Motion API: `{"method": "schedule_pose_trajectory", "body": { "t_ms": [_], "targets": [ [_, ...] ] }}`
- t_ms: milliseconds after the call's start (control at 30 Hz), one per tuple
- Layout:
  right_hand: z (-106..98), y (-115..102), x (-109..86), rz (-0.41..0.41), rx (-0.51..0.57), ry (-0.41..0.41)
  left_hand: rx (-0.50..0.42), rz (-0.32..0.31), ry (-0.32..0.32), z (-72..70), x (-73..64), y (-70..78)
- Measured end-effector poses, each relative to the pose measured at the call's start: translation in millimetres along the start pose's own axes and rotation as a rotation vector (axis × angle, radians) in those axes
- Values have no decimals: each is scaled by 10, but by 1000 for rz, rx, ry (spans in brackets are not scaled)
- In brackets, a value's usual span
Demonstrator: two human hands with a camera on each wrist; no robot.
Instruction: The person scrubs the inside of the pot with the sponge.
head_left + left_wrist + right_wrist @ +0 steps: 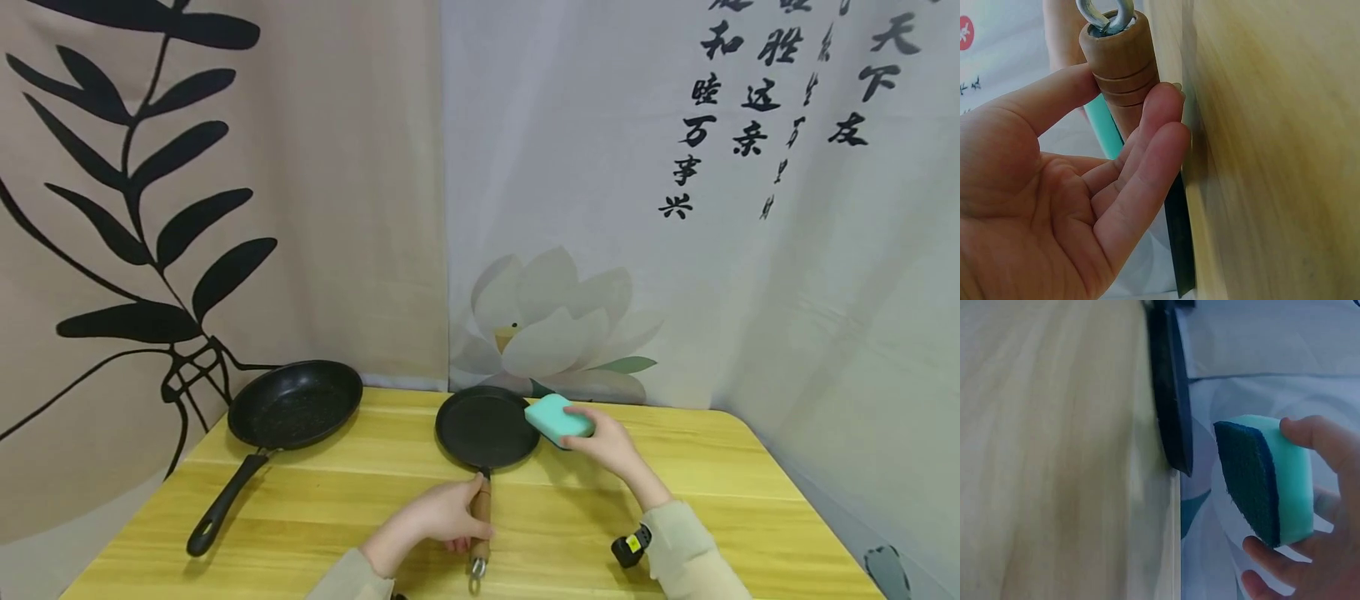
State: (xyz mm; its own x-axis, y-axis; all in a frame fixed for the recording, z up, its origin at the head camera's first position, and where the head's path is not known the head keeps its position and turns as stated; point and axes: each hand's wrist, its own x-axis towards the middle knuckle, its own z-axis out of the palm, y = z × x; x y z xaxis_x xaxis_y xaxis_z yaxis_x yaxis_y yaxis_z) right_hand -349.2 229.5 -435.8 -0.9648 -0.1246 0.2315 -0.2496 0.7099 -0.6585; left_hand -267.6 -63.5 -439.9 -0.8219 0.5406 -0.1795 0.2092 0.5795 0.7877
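Note:
A flat round black pan with a wooden handle lies on the table towards the back middle. My left hand grips that handle, thumb on one side and fingers on the other; a metal hanging ring shows at its end in the left wrist view. My right hand pinches a turquoise sponge at the pan's right edge. Seen from the right wrist, the sponge has a dark scouring layer facing the table side, and it is held above the table, apart from the pan.
A deeper black frying pan with a black handle sits at the left of the yellow wood-grain table. Printed curtains hang right behind the table's back edge. A black device is strapped at the right wrist.

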Motion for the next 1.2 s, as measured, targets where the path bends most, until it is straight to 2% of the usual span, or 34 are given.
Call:
{"method": "schedule_pose_trajectory", "body": {
  "t_ms": [300,533,833,1200],
  "targets": [
    [95,-142,13,-114,0,-89,-8,1,3,-8,5,19],
    [87,-224,38,-145,-8,-171,2,3,2,-4,12,29],
    [108,-234,131,-219,8,-316,8,5,12,7,36,-10],
    [128,-261,233,-261,-29,-415,5,2,8,14,17,8]
  ]
}}
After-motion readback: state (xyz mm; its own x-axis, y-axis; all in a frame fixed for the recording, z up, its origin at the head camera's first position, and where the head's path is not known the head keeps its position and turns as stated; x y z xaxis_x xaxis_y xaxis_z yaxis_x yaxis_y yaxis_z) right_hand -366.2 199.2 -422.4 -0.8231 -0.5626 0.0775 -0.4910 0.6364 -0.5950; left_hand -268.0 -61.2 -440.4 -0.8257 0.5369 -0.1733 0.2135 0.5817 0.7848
